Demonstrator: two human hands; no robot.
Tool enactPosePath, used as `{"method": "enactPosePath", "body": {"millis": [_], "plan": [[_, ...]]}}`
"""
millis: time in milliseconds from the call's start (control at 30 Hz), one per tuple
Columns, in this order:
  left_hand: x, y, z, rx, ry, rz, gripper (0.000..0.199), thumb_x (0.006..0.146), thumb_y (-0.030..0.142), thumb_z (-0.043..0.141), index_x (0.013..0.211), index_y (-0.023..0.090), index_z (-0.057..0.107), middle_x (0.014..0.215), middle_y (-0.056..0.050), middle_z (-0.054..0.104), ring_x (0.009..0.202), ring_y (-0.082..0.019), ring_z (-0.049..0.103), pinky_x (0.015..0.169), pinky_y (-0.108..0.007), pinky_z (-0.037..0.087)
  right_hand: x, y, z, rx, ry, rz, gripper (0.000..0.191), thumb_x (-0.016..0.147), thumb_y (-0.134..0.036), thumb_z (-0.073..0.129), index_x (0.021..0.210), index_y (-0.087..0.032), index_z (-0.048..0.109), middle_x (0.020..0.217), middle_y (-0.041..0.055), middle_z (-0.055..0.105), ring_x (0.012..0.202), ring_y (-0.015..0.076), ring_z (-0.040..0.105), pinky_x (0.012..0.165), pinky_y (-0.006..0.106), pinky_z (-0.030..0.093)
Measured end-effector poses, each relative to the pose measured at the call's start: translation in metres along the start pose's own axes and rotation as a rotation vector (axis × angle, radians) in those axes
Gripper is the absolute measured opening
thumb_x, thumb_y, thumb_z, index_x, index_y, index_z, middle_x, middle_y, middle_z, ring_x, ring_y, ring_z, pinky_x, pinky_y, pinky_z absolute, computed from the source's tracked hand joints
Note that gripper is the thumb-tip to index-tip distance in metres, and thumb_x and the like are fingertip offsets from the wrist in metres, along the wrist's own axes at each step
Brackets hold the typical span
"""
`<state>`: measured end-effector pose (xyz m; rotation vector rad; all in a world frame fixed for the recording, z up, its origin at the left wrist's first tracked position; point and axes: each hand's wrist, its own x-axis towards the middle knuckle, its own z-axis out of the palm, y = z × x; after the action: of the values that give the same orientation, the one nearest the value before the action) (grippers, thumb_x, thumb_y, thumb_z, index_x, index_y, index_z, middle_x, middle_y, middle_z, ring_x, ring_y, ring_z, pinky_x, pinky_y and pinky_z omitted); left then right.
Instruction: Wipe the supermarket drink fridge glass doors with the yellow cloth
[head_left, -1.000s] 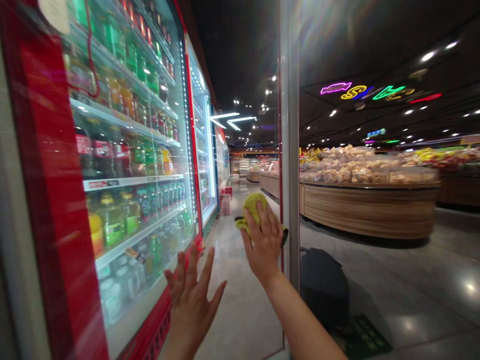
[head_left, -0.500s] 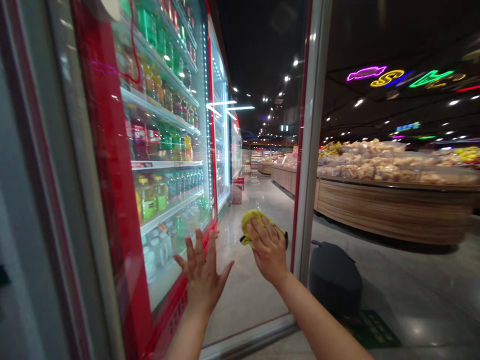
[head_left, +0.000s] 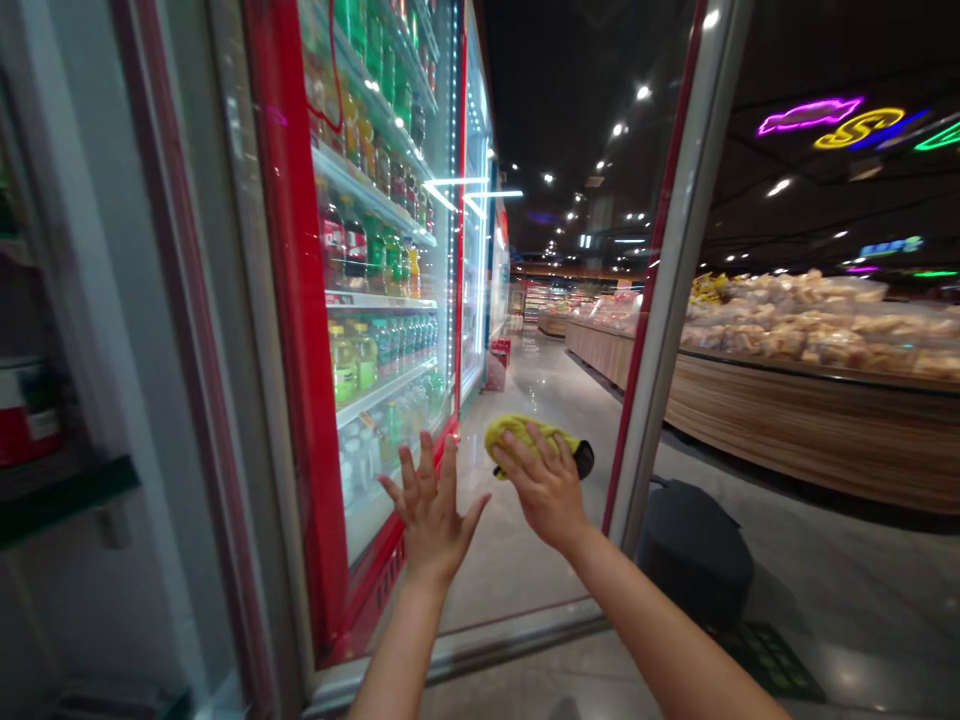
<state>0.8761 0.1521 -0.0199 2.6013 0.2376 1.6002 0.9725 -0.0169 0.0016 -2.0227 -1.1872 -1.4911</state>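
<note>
A framed glass door (head_left: 684, 230) stands in front of me, its pane see-through. My left hand (head_left: 433, 515) lies against the pane, empty, with its fingers spread. To the right of it, my right hand (head_left: 546, 490) presses a yellow cloth (head_left: 504, 432) with dark edging to the glass. The fingers of that hand lie over the cloth, and a dark-edged end sticks out on its right. What is under the palm is hidden.
Through the pane shows a red-framed drinks cooler (head_left: 285, 330) with several shelves of bottles. Right of the door are a dark grey rounded stool-like object (head_left: 697, 550) and a wood-sided display counter (head_left: 810, 430) heaped with bagged goods. A green shelf edge (head_left: 67, 500) is at far left.
The view has turned left, so the door and cooler sit further right. My right hand and the cloth have shifted slightly, showing more of the dark end. My left hand stays spread.
</note>
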Motion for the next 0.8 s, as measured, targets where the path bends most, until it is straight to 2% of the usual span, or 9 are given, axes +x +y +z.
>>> {"method": "enactPosePath", "body": {"millis": [100, 167, 233, 333, 467, 533, 633, 733, 800], "plan": [[-0.003, -0.003, 0.001, 0.004, 0.025, -0.002, 0.096, 0.090, 0.049, 0.068, 0.163, 0.029, 0.009, 0.171, -0.013, 0.011, 0.158, -0.035, -0.006, 0.122, -0.067, -0.006, -0.008, 0.020, -0.002, -0.011, 0.111, 0.130, 0.061, 0.096, -0.006, 0.045, 0.150, -0.034, 0.049, 0.148, 0.0038, 0.059, 0.151, 0.0255, 0.034, 0.121, 0.054, 0.031], [-0.005, -0.005, 0.002, 0.013, 0.031, -0.023, 0.100, 0.088, 0.050, 0.069, 0.163, 0.028, 0.007, 0.171, -0.014, 0.008, 0.158, -0.035, -0.007, 0.121, -0.068, -0.007, 0.015, 0.025, 0.001, -0.011, 0.227, 0.268, 0.060, 0.098, -0.008, 0.044, 0.153, -0.032, 0.045, 0.151, 0.0065, 0.056, 0.152, 0.0276, 0.032, 0.119, 0.057, 0.034], [-0.005, -0.006, 0.002, 0.019, 0.026, -0.047, 0.104, 0.087, 0.053, 0.070, 0.163, 0.026, 0.005, 0.171, -0.017, 0.007, 0.158, -0.036, -0.008, 0.120, -0.069, -0.007, 0.045, 0.016, 0.006, -0.005, 0.262, 0.316, 0.059, 0.099, -0.012, 0.045, 0.153, -0.033, 0.044, 0.155, 0.0059, 0.052, 0.153, 0.0292, 0.030, 0.120, 0.059, 0.031], [-0.004, -0.006, 0.001, 0.011, 0.013, -0.060, 0.104, 0.087, 0.054, 0.069, 0.163, 0.024, 0.005, 0.170, -0.019, 0.009, 0.157, -0.037, -0.009, 0.120, -0.070, -0.007, 0.063, -0.009, 0.011, -0.001, 0.156, 0.214, 0.055, 0.099, -0.015, 0.048, 0.150, -0.034, 0.049, 0.156, 0.0020, 0.050, 0.154, 0.0301, 0.027, 0.123, 0.059, 0.023], [-0.005, -0.009, -0.002, 0.006, 0.029, -0.016, 0.096, 0.091, 0.048, 0.066, 0.163, 0.026, 0.007, 0.171, -0.017, 0.011, 0.158, -0.035, -0.004, 0.122, -0.069, -0.002, 0.032, -0.016, 0.007, 0.022, -0.016, -0.037, 0.059, 0.096, -0.008, 0.049, 0.146, -0.037, 0.053, 0.151, -0.0028, 0.057, 0.152, 0.0257, 0.030, 0.125, 0.055, 0.020], [-0.006, -0.014, -0.004, 0.021, 0.045, 0.015, 0.093, 0.092, 0.044, 0.065, 0.163, 0.027, 0.008, 0.171, -0.015, 0.011, 0.158, -0.034, -0.002, 0.124, -0.066, 0.003, 0.026, -0.006, 0.008, 0.019, 0.010, -0.014, 0.062, 0.094, -0.005, 0.048, 0.147, -0.037, 0.053, 0.150, -0.0015, 0.058, 0.152, 0.0251, 0.032, 0.124, 0.054, 0.023], [-0.009, -0.025, -0.014, 0.068, 0.061, 0.033, 0.094, 0.091, 0.039, 0.067, 0.163, 0.025, 0.009, 0.171, -0.015, 0.010, 0.159, -0.033, -0.001, 0.125, -0.062, 0.011, 0.052, -0.002, 0.018, 0.015, 0.181, 0.198, 0.061, 0.094, -0.006, 0.046, 0.150, -0.033, 0.050, 0.153, 0.0043, 0.054, 0.153, 0.0281, 0.030, 0.120, 0.056, 0.029], [-0.012, -0.039, -0.033, 0.135, 0.043, 0.043, 0.093, 0.092, 0.034, 0.066, 0.163, 0.024, 0.009, 0.171, -0.016, 0.012, 0.159, -0.033, 0.002, 0.125, -0.061, 0.013, 0.084, -0.032, 0.035, 0.041, 0.237, 0.282, 0.058, 0.097, -0.011, 0.044, 0.152, -0.032, 0.048, 0.156, 0.0060, 0.050, 0.154, 0.0312, 0.026, 0.119, 0.060, 0.027], [-0.012, -0.050, -0.048, 0.173, 0.041, 0.048, 0.091, 0.092, 0.034, 0.065, 0.163, 0.024, 0.009, 0.171, -0.015, 0.014, 0.159, -0.032, 0.004, 0.125, -0.061, 0.014, 0.084, -0.060, 0.044, 0.076, 0.158, 0.183, 0.057, 0.098, -0.013, 0.046, 0.151, -0.034, 0.048, 0.156, 0.0040, 0.050, 0.154, 0.0313, 0.026, 0.121, 0.061, 0.023]]}}
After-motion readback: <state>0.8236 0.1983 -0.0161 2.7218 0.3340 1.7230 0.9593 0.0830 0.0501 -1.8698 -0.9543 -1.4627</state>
